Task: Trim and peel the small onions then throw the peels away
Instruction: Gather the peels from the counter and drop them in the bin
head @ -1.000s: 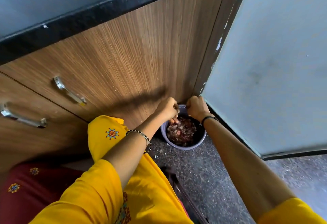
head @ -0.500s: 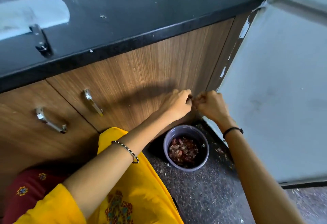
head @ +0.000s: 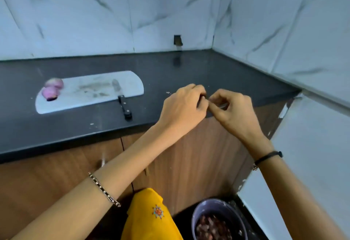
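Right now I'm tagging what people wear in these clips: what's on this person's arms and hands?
Both forearms are bare; no sleeves show. Behind the left hand, the wrist carries a beaded chain bracelet in silver and black. Behind the right hand, a thin black band with what looks like a small charm. No rings visible.

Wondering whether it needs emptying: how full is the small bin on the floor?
Partly full: reddish peels cover the bottom of the bin, with bare inner wall showing above them.
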Action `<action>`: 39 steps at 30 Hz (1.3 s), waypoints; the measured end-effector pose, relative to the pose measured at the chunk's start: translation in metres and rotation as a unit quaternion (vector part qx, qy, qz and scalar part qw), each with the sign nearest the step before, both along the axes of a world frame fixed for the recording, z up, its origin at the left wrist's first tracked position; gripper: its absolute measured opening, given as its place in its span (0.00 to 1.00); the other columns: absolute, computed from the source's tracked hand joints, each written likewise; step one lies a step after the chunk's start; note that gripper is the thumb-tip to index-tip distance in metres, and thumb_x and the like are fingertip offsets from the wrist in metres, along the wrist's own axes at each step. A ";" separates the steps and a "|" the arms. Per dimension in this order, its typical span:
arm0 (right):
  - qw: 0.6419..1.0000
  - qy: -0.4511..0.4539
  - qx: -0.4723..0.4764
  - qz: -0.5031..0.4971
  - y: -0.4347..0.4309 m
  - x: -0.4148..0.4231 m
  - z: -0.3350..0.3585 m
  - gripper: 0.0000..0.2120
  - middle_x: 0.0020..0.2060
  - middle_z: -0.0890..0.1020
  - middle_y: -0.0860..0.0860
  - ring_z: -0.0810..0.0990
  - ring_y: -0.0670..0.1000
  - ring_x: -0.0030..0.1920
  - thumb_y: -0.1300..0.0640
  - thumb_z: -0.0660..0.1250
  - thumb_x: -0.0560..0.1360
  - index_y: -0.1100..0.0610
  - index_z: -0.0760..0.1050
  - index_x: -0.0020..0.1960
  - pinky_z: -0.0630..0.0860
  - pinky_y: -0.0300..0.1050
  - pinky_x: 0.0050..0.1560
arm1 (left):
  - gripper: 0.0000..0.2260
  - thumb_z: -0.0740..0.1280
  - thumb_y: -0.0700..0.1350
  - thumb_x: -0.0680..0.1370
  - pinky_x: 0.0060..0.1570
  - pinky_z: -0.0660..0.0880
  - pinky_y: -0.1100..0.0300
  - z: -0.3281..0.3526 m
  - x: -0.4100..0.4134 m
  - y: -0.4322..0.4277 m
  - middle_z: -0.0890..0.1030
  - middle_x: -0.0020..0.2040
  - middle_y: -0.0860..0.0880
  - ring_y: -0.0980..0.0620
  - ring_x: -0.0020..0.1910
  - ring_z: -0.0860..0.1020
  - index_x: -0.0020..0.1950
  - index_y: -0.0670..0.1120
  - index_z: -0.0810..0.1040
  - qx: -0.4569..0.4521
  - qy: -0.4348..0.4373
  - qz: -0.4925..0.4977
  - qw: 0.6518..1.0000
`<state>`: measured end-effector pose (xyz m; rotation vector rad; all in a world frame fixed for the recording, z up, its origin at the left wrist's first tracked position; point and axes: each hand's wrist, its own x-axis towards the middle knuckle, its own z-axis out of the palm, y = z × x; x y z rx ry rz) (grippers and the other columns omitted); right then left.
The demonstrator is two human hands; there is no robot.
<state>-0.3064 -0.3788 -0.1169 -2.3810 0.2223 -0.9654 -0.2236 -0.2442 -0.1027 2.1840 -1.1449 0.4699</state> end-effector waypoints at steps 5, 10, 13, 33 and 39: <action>0.976 0.108 -0.107 0.156 0.025 0.052 0.003 0.08 0.52 0.85 0.46 0.82 0.47 0.53 0.55 0.63 0.82 0.51 0.80 0.56 0.76 0.48 0.56 | 0.11 0.60 0.46 0.81 0.50 0.75 0.52 0.019 0.054 0.033 0.82 0.57 0.51 0.46 0.58 0.79 0.56 0.52 0.82 0.109 0.028 0.107 0.988; 0.908 0.297 -0.215 0.202 0.041 0.092 -0.007 0.25 0.82 0.53 0.42 0.44 0.42 0.81 0.47 0.46 0.87 0.49 0.51 0.83 0.43 0.48 0.82 | 0.13 0.60 0.45 0.80 0.63 0.71 0.46 0.023 0.101 0.066 0.81 0.60 0.47 0.40 0.60 0.78 0.59 0.52 0.81 0.184 0.082 0.185 0.962; 0.899 0.339 -0.238 0.145 0.042 0.112 -0.002 0.27 0.83 0.46 0.45 0.39 0.44 0.81 0.46 0.42 0.87 0.52 0.45 0.84 0.39 0.50 0.82 | 0.17 0.57 0.43 0.82 0.63 0.68 0.53 0.028 0.120 0.080 0.77 0.66 0.44 0.39 0.65 0.74 0.68 0.49 0.77 0.220 0.089 0.209 0.949; 0.906 0.377 -0.189 -0.015 0.049 0.142 0.015 0.25 0.79 0.59 0.62 0.47 0.62 0.82 0.52 0.41 0.86 0.63 0.63 0.75 0.49 0.59 0.80 | 0.16 0.58 0.39 0.79 0.78 0.52 0.50 0.029 0.154 0.085 0.77 0.63 0.44 0.44 0.63 0.75 0.64 0.46 0.78 0.309 0.056 0.170 0.934; 0.930 0.366 0.013 0.023 -0.008 0.126 0.022 0.28 0.83 0.50 0.49 0.46 0.53 0.83 0.43 0.45 0.86 0.51 0.48 0.84 0.44 0.51 0.80 | 0.16 0.58 0.37 0.80 0.77 0.54 0.52 0.030 0.146 0.084 0.75 0.67 0.44 0.43 0.68 0.71 0.65 0.45 0.77 0.272 0.061 0.180 0.943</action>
